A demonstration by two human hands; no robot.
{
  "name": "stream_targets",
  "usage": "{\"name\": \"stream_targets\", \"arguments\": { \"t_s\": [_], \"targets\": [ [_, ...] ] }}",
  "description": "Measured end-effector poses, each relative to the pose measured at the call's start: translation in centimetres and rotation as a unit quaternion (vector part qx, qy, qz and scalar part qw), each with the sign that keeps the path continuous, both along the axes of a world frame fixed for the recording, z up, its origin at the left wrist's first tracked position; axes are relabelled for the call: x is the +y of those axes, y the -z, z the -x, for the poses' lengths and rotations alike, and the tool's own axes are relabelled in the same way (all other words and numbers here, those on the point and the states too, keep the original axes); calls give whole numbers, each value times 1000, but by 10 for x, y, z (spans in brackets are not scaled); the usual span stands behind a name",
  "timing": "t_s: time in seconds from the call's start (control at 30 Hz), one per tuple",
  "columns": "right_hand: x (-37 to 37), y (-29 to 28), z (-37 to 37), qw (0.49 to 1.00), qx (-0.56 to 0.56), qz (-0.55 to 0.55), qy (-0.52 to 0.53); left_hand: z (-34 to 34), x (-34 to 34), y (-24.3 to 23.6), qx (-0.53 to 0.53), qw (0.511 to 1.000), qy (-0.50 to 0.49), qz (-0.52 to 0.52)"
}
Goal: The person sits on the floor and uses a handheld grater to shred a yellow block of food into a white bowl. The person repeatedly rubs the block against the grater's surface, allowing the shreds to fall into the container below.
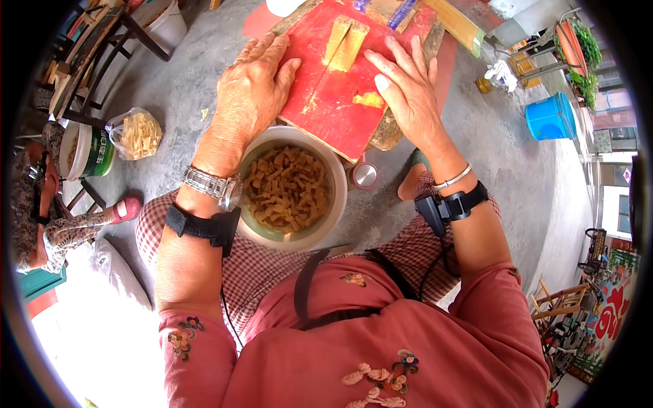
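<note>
A red board (pixel 326 102) lies in front of me on a small stand. At its left edge rests my left hand (pixel 257 85), fingers stretched out and thumb apart, with nothing seen in it. My right hand (pixel 410 88) lies on the right edge, its fingers spread and holding nothing visible. Between the hands, toward the far side, a yellowish wooden piece (pixel 345 51) with a V-shaped gap sits on the board. Near my right thumb is a yellow worn patch. Close to my lap, a white bucket (pixel 337 204) holds many small brown pieces (pixel 289 187).
A jar with a pale lid (pixel 365 176) stands right of the bucket. A clear bag of light pieces (pixel 139 134) and a green-and-white pail (pixel 98 151) are at left, near another person's leg (pixel 81 221). A blue bucket (pixel 549 117) is at right.
</note>
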State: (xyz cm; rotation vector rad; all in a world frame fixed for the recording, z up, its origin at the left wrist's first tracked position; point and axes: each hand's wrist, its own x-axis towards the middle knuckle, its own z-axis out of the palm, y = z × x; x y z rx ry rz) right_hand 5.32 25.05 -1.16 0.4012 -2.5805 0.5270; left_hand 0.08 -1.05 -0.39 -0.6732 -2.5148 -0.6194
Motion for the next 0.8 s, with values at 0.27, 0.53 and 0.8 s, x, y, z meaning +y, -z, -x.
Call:
{"name": "stream_targets", "arguments": {
  "t_s": [0.27,0.53,0.8],
  "targets": [
    [9,-6,-10,994,-34,-93,-54,2,-1,6,33,999,9,-20],
    [3,-10,-23,987,-47,-93,-122,4,-2,4,12,1000,7,-25],
    [9,-8,-25,992,-62,-6,-114,2,-2,3,16,1000,10,-20]
  ]
}}
